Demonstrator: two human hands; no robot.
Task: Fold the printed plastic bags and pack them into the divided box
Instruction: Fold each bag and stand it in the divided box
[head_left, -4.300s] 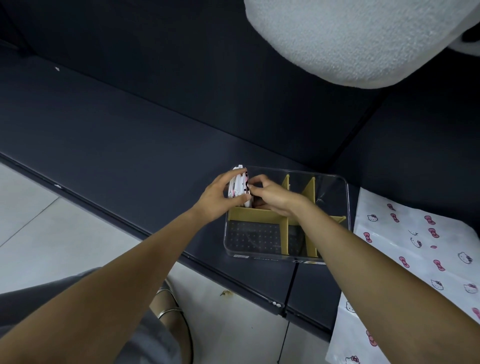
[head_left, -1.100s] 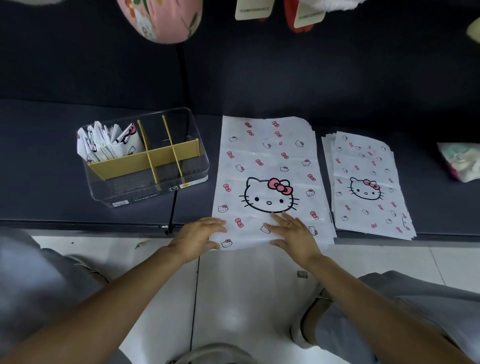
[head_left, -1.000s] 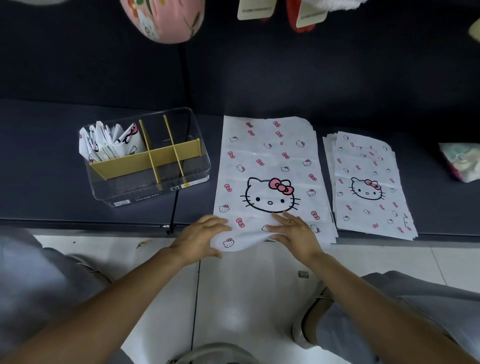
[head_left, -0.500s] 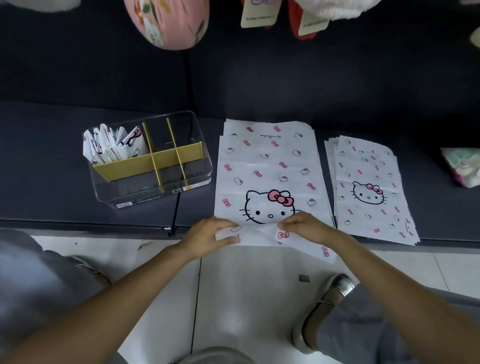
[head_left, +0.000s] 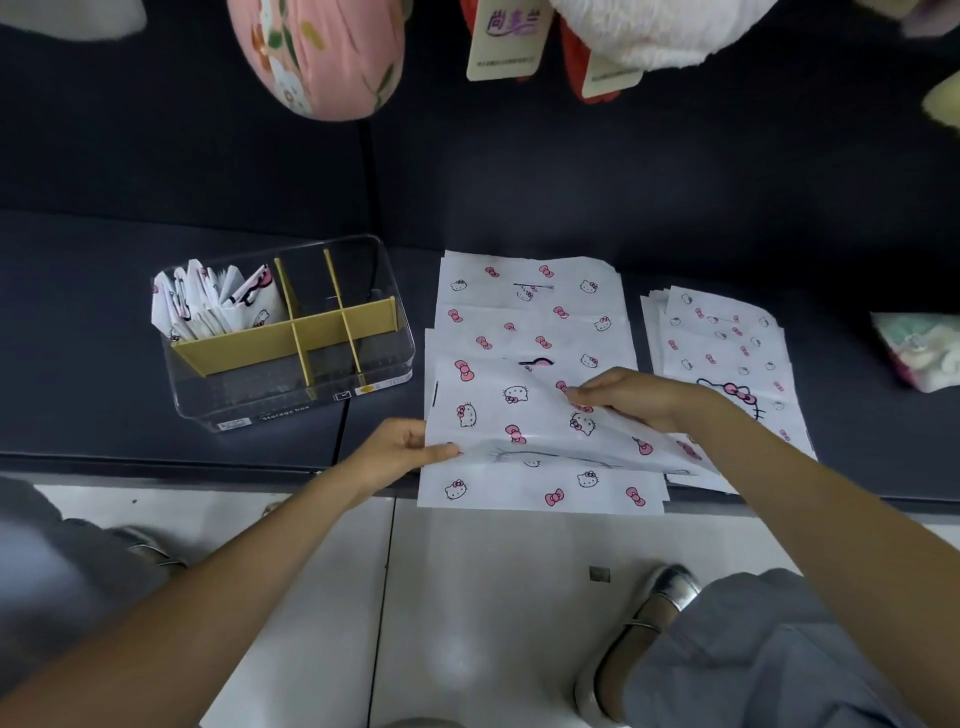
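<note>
A white printed plastic bag (head_left: 498, 410) with pink bows and cat faces lies on a stack of like bags (head_left: 530, 306) on the dark shelf. Its near end is lifted and turned over toward the back. My left hand (head_left: 400, 452) pinches the bag's left edge. My right hand (head_left: 628, 397) pinches the lifted corner further back. A clear divided box (head_left: 363, 374) with tan dividers stands to the left, and several folded bags (head_left: 213, 301) stand in its back left compartment. The box's other compartments look empty.
A second stack of printed bags (head_left: 727, 343) lies to the right. A crumpled pale packet (head_left: 919, 351) sits at the far right. Plush toys (head_left: 322, 52) and paper tags (head_left: 506, 36) hang above. The shelf edge (head_left: 156, 462) runs just ahead of my knees and shoes.
Four seconds ago both hands were pushing a folded bag into the box. Since then they moved to the flat stack, took the top bag's near end and lifted it over toward the back.
</note>
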